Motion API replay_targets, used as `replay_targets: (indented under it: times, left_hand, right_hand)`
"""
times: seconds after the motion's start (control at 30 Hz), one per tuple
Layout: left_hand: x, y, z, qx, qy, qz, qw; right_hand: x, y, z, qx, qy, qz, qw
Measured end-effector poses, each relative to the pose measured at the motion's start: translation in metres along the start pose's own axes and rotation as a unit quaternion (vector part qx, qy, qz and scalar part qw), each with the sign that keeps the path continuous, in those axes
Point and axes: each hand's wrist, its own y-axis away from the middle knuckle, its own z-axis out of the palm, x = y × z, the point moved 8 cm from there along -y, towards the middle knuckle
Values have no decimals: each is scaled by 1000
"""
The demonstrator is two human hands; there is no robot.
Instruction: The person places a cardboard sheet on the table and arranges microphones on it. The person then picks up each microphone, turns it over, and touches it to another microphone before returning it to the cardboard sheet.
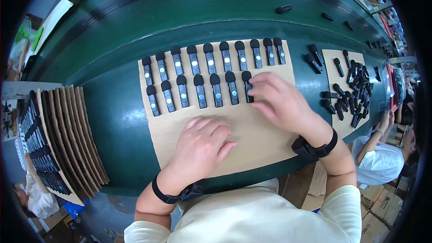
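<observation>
Probably the step in hand is squaring up the mic (248,92) that ends the lower row (200,92), near one o'clock on the board (252,148). At three o'clock, the right hand (284,108) has its fingertips at that mic's side, thumb apart from them; I cannot tell if they press it. At seven o'clock, the left hand (199,147) seems empty, fingers curled, thumb apart. The next move seems to call for drawing clear without nudging the row.

Dark lettering on the brown carton (373,230) bottom right, more print on the other carton (387,208) just above it. Anything on the black mics (200,92)? Way too tiny to read.
</observation>
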Motion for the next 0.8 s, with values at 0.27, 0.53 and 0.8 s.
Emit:
replay_targets:
  times: [0.27,0.53,0.8]
  left_hand:
    - [-4,0,0,8,6,-9,1000]
    - [-13,16,13,28,-7,2,1000]
    - [-16,14,22,147,-50,56,986]
  right_hand:
    - [90,-46,-50,15,13,88,996]
    - [212,-110,-44,-31,169,40,984]
    - [401,-106,-43,-70,117,98,986]
